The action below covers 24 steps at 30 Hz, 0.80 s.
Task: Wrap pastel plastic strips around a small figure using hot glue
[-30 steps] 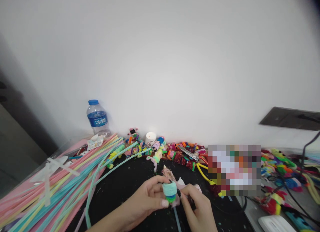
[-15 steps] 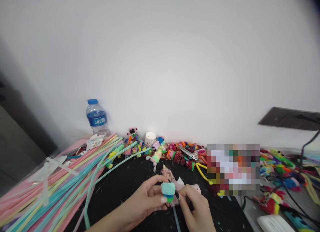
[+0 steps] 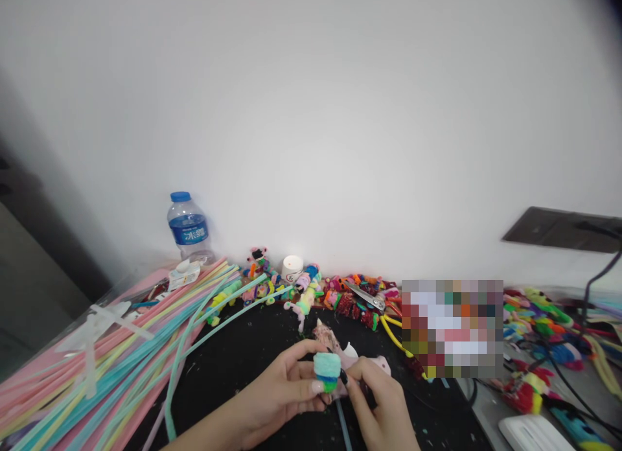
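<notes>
Fuzzy piece [image 3: 327,365] had wide pale-aqua band at top, narrow blue band mid., & green at btm. It was above blk surface [image 3: 228,360], betw. hands. L hand [image 3: 279,393] held it, thumb vs. fingers; R hand [image 3: 381,398] was close beside it, grip unclear.

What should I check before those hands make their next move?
1. Left hand holds the mint, blue and green fuzzy piece: ok.
2. Right hand is close beside that piece: ok.
3. Right hand grips something: cannot tell; its fingertips hide it.
4. Pink tool, perhaps a glue gun, is well away from the hands: not ok; it lies right behind them.
5. Scissors are clear of both hands: ok.
6. Bottle stands upright, capped: ok.
</notes>
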{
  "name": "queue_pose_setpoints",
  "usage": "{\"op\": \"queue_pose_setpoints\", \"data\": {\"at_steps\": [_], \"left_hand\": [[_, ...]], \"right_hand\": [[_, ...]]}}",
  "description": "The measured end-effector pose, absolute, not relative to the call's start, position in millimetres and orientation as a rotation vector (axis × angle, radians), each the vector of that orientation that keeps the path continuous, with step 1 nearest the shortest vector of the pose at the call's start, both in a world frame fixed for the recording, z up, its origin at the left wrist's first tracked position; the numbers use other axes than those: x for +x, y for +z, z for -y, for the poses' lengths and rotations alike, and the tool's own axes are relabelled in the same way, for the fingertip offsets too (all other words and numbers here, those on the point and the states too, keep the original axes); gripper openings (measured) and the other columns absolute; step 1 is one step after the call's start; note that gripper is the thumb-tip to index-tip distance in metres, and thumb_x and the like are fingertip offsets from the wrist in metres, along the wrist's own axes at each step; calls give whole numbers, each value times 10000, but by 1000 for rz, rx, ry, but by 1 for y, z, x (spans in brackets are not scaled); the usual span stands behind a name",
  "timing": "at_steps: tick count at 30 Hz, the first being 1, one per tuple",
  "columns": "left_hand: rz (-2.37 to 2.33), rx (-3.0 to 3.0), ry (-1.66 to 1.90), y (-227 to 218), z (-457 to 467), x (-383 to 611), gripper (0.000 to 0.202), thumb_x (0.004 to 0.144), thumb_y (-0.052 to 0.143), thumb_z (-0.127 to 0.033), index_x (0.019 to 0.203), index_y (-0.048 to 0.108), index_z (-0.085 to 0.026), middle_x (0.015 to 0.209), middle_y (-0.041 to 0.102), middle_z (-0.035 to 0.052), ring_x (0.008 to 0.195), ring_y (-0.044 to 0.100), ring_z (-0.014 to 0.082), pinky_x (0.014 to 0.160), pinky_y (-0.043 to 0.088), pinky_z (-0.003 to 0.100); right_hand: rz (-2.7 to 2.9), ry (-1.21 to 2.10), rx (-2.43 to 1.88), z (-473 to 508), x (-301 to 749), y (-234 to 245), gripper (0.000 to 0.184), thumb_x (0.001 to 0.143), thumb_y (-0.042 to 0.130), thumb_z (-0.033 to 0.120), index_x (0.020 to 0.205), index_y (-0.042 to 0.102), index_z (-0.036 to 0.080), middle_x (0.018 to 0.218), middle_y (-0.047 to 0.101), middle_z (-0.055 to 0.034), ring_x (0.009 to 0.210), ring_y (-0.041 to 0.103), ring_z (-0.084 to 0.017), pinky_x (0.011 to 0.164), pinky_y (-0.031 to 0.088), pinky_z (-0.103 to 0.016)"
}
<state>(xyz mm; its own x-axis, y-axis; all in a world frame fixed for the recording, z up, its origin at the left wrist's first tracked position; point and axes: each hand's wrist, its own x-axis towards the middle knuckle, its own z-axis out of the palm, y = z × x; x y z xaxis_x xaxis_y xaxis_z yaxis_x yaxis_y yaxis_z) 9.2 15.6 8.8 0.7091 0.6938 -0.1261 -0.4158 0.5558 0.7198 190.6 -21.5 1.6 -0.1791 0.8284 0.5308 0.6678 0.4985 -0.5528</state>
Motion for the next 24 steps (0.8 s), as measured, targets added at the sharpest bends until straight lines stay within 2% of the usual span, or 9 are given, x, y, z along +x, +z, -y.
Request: {"op": "queue_pose_setpoints", "data": {"at_steps": [17,24], "left_hand": [[-432,738,664,10,-15,7,359,715,686,-84,1037,563,-182,880,653,43,737,610,105,703,428,231],[-478,766,726,11,-18,7,339,701,697,-90,1000,577,-195,973,647,48,859,595,135,800,418,279]], "right_hand": [[1906,218,-1239,22,190,0,227,876,420,166,655,468,194,604,537,20,553,500,-123,542,355,-222],[1828,246,-1243,20,189,4,145,856,440,137,835,567,202,725,596,1,622,553,-141,593,403,-233]]}}
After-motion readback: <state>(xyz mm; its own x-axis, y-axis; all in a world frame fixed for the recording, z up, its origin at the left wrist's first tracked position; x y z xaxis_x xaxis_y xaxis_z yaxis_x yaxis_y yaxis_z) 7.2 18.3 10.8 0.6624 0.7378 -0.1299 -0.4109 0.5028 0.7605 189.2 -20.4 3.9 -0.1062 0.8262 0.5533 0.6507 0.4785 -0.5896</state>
